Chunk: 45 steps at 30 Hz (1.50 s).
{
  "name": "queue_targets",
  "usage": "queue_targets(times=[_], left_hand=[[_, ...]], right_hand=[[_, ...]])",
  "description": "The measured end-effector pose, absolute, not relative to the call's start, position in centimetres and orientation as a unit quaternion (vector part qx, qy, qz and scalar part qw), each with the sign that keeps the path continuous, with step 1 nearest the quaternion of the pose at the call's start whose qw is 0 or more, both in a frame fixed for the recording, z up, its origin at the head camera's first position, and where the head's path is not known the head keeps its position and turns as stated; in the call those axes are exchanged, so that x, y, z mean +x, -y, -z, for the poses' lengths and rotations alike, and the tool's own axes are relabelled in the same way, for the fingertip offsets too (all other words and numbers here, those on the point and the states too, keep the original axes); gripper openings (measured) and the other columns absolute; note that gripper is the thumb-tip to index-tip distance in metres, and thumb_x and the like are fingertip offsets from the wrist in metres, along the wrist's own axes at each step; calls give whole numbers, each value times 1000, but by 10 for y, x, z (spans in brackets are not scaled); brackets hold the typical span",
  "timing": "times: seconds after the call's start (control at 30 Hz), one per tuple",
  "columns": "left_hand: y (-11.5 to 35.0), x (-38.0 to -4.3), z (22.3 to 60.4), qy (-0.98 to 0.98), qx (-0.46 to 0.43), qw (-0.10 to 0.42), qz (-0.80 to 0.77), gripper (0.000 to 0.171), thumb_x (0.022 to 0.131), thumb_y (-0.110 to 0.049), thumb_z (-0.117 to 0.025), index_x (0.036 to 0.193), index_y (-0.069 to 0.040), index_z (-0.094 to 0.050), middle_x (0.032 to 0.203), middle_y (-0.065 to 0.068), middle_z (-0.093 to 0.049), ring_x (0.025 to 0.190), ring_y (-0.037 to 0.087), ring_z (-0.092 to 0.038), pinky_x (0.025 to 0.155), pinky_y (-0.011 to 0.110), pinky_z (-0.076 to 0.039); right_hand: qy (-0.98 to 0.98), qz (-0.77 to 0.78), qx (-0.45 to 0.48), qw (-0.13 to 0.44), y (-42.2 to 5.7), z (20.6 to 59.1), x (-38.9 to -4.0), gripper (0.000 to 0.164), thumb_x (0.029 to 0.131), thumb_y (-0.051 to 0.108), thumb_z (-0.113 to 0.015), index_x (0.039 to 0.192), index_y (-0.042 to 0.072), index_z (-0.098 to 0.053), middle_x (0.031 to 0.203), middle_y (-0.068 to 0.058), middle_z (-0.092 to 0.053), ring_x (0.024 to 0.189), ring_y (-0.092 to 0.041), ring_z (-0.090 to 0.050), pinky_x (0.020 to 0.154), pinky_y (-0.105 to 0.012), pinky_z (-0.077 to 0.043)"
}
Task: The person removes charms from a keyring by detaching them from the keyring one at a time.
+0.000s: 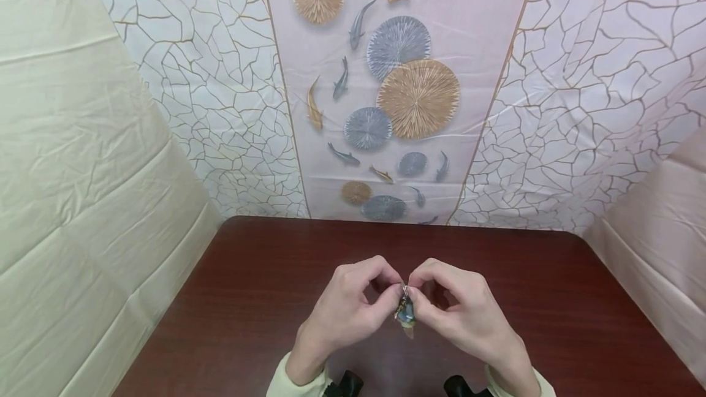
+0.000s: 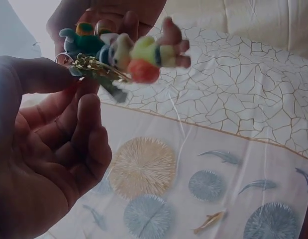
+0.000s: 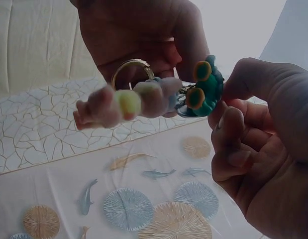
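Nearest: two black rounded devices at the cuffs of pale green sleeves. Left hand and right hand meet over the desk, between its left and right edges, well short of the far edge. Both: thumb and index clamped on the metal-ring end of a small multicoloured keychain: gold chain, green flower-like charm, yellow-and-pinkish figurine. It hangs from the fingertips, off the surface. Which ring each pinches: can't tell. Dark red-brown glossy desk, rounded far corners. Past far edge: white gold-crackle cloth, pinkish fish-and-disc panel. Cream cloth beyond left edge.
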State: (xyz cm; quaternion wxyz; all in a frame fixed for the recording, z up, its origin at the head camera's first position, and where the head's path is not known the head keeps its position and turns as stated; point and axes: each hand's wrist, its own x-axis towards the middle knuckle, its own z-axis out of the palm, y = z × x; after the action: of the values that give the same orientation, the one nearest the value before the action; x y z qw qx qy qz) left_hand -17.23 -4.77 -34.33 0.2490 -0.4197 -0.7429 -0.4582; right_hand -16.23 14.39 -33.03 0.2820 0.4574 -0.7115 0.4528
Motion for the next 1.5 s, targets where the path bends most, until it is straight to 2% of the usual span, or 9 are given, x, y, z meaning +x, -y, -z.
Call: queue_targets(times=[0.23,0.47,0.67,0.83,1.1,1.2,1.33,1.5], left_hand=[[47,-171,344,754,-413,239,451,16,85,-1,-63,85,-17,-60,73,-9,-60,64,-7,-51,55,7,-45],[47,-170,343,746,-423,283,430,17,84,1,-66,93,-13,-63,79,-5,-62,66,-2,-54,60,6,-46],[47,-170,343,735,-435,301,424,17,84,3,-67,92,-12,-64,78,-3,-63,65,0,-56,60,5,-45],[47,-172,346,739,-432,285,432,16,83,3,-66,87,-13,-63,75,-3,-64,62,-1,-54,56,5,-44],[45,-172,345,754,-424,229,447,16,86,0,-60,84,-16,-59,71,-7,-60,63,-7,-49,54,8,-44],[46,-172,344,755,-428,249,430,16,87,0,-62,89,-15,-61,77,-6,-61,66,-5,-52,58,8,-45],[48,-172,342,749,-438,301,397,16,86,1,-67,94,-13,-64,84,-5,-62,72,0,-56,65,7,-47],[47,-172,340,735,-444,328,393,17,84,3,-68,90,-12,-63,83,-4,-62,72,2,-57,67,5,-46]], right_hand=[[708,-456,461,280,-144,330,-163,35,69,-18,-67,87,12,-62,75,7,-56,60,2,-47,48,-9,-36],[716,-447,454,285,-145,330,-163,36,69,-17,-68,87,14,-62,76,8,-57,60,2,-46,49,-9,-36],[716,-445,456,286,-145,330,-163,36,69,-17,-67,88,14,-63,76,8,-57,61,3,-47,49,-9,-36],[716,-441,462,283,-144,329,-163,35,69,-16,-67,87,14,-62,74,9,-57,60,3,-46,49,-8,-36],[717,-437,464,282,-145,329,-162,36,69,-16,-68,86,15,-62,71,10,-55,59,4,-45,49,-6,-35],[722,-433,460,282,-147,329,-163,36,69,-15,-69,86,16,-62,72,11,-55,59,4,-45,49,-5,-34],[729,-427,453,287,-148,329,-163,36,69,-14,-69,86,17,-62,73,12,-55,59,4,-45,49,-7,-35],[729,-428,452,285,-148,328,-163,37,69,-14,-69,87,18,-62,73,11,-55,60,5,-45,49,-8,-36]])
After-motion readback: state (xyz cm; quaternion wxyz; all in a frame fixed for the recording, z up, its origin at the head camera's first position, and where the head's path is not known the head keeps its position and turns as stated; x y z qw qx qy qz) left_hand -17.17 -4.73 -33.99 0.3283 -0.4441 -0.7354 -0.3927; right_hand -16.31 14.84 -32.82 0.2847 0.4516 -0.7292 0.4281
